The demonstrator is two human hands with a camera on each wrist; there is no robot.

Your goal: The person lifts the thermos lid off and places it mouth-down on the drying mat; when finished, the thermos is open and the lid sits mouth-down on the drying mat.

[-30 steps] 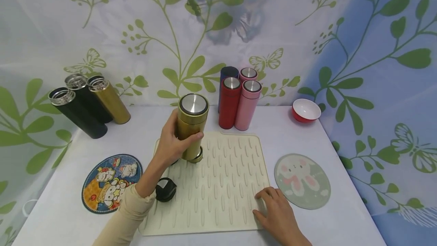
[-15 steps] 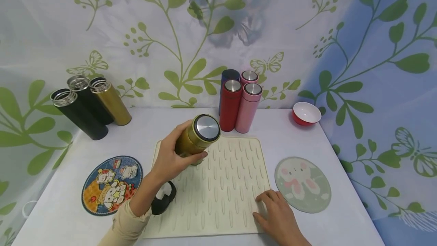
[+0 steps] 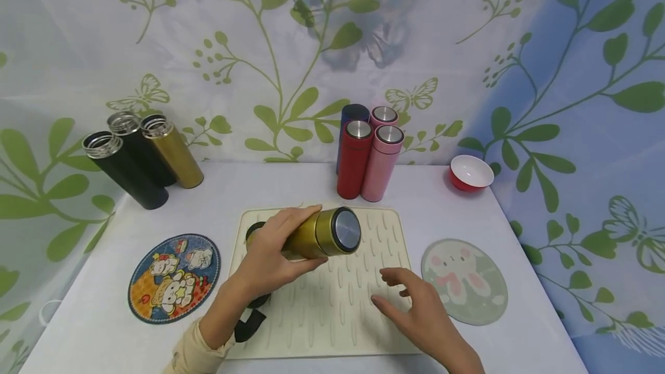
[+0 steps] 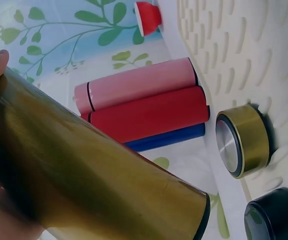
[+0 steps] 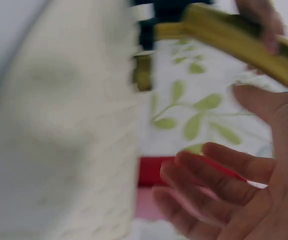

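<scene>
At left, the fingers (image 3: 296,218) of the left hand (image 3: 270,255) are wrapped around a gold flask (image 3: 306,236), held over the cream mat (image 3: 317,328). Half a second ago its steel-topped end tilted upward; now the flask lies nearly level, that end turned to the right. The red flask (image 3: 355,163) and pink flask (image 3: 381,166) beyond the mat stand on the tabletop (image 3: 415,212) as before. Farther right, the right hand (image 3: 415,310) has risen from the mat's edge, released, thumb apart from its bent fingers. The left wrist view shows a gold lid (image 4: 244,142) and a black lid (image 4: 276,215) on the mat; the gold one cannot be made out in the head view.
</scene>
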